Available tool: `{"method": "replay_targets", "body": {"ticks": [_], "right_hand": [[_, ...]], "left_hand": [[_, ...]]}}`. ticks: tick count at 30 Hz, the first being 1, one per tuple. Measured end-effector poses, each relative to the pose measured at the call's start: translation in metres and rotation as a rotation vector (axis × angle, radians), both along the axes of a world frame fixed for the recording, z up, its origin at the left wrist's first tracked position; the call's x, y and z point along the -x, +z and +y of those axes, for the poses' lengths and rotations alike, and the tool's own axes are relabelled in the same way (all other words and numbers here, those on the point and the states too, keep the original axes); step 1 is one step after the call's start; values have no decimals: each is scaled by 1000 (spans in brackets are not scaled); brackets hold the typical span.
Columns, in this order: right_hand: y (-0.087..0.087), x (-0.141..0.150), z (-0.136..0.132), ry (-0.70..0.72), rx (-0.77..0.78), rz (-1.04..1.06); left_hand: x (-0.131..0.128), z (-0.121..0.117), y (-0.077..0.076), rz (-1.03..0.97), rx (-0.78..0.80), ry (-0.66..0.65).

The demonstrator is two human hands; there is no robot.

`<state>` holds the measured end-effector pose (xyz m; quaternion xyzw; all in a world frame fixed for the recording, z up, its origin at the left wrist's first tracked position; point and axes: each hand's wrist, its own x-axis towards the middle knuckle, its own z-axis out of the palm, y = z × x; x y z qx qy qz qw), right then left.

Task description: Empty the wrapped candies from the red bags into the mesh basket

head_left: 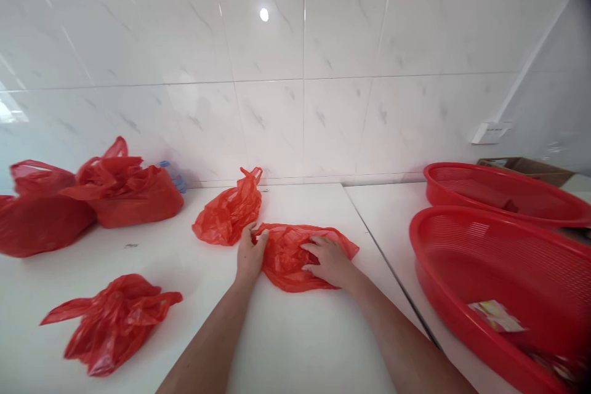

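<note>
A crumpled red plastic bag (289, 255) lies flat on the white counter (295, 338) in front of me. My left hand (250, 252) pinches its left edge, thumb and fingers closed on the plastic. My right hand (329, 260) rests on top of the bag's right half with fingers spread, pressing it down. Just behind, to the left, another red bag (228, 212) stands loosely bunched, with its handles up.
Two full red bags (133, 191) (39, 209) sit at the far left by the tiled wall, a water bottle (174, 175) behind them. An empty red bag (113, 320) lies near left. Two red plastic baskets (508, 271) (503, 191) stand at right; the nearer holds a wrapper (496, 315).
</note>
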<state>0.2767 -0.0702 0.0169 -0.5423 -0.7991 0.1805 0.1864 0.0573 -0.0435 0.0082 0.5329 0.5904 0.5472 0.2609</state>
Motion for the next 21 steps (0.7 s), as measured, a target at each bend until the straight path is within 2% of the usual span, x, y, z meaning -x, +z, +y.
{"method": "replay_targets", "body": {"ticks": [6, 9, 12, 15, 17, 19, 21], "right_hand": [[6, 4, 0, -4, -126, 5], [18, 9, -15, -65, -250, 18], [45, 11, -48, -81, -427, 56], [81, -3, -90, -61, -514, 10], [104, -24, -113, -111, -547, -39], [123, -55, -128, -240, -548, -71], [135, -91, -137, -394, -420, -108]], "left_hand": [[8, 10, -6, -16, -5, 48], [11, 11, -5, -5, 27, 72], [12, 9, -3, 14, 71, 87], [11, 7, -1, 4, 65, 63], [11, 7, -1, 23, 63, 61], [11, 7, -1, 52, 69, 68], [11, 6, -1, 74, 65, 60]]}}
